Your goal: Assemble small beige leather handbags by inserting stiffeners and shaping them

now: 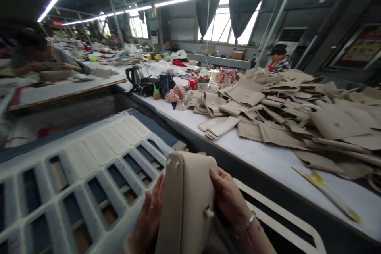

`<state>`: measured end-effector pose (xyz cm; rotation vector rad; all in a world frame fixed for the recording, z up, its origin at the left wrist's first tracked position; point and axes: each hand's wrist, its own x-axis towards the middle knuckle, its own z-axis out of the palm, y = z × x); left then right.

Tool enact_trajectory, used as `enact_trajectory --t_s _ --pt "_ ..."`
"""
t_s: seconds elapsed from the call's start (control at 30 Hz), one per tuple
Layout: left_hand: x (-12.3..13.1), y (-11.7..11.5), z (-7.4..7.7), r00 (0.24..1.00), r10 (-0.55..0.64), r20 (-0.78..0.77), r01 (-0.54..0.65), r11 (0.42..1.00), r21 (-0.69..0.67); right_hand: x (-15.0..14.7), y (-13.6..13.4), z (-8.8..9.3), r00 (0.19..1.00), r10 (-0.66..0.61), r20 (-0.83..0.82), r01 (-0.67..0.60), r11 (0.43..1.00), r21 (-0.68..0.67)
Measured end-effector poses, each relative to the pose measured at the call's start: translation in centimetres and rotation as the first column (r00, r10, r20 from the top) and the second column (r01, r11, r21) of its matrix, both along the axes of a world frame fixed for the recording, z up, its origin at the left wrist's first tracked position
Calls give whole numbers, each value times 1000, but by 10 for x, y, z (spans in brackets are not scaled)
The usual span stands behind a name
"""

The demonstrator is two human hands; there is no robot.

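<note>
In the middle foreground a beige leather bag (193,190) stands up between my two hands, with a stitched edge and a narrow side panel facing left. A small white-wrapped fitting (209,212) sticks out low on its right face. My right hand (229,196), with a bracelet at the wrist, grips the bag's right edge, thumb on the near face. Against the bag's left side lies my left hand (150,206), its fingers partly hidden behind the bag. To the right, a large heap of beige leather bag pieces (274,111) covers the white table (202,139).
Yellow-handled scissors (330,194) lie near the table's front edge. A pale slotted plastic rack (98,190) is at left. A kettle (135,76), a pink fan (175,93) and a red-labelled bottle (192,82) stand farther back. One person (38,55) works at left, another (279,58) behind the heap.
</note>
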<state>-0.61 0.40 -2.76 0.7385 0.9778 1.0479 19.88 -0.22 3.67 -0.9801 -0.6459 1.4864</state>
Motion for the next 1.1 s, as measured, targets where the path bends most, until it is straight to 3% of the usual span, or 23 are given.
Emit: enact_trajectory --t_s 0.13,0.23,0.33,0.43,0.57,0.67,0.87,1.1 --pt "4 -5 22 953 -53 298 60 998 -13 -21 3 -50 1000 -3 3 4 990 -139" --pt "19 -11 22 929 -103 355 105 994 14 -32 -14 -64 970 -74 231 103 988 -116" --pt "26 -15 11 944 -104 312 80 993 86 -31 -34 -49 855 -108 508 105 994 35" --pt "27 -16 5 982 -101 157 79 986 144 -33 -47 -28 749 -122 651 73 992 103" --pt "27 -16 11 994 -18 -110 42 975 216 -43 -50 -16 627 -188 756 125 982 140" --pt "29 -20 19 977 67 -204 -17 972 235 -49 -49 -15 586 -195 787 143 980 136" --pt "38 -28 25 935 179 -305 -91 955 283 -49 -51 -11 637 -265 724 196 964 180" --pt "44 -13 40 972 118 -202 -53 953 299 -38 -57 -15 861 -210 463 210 976 53"
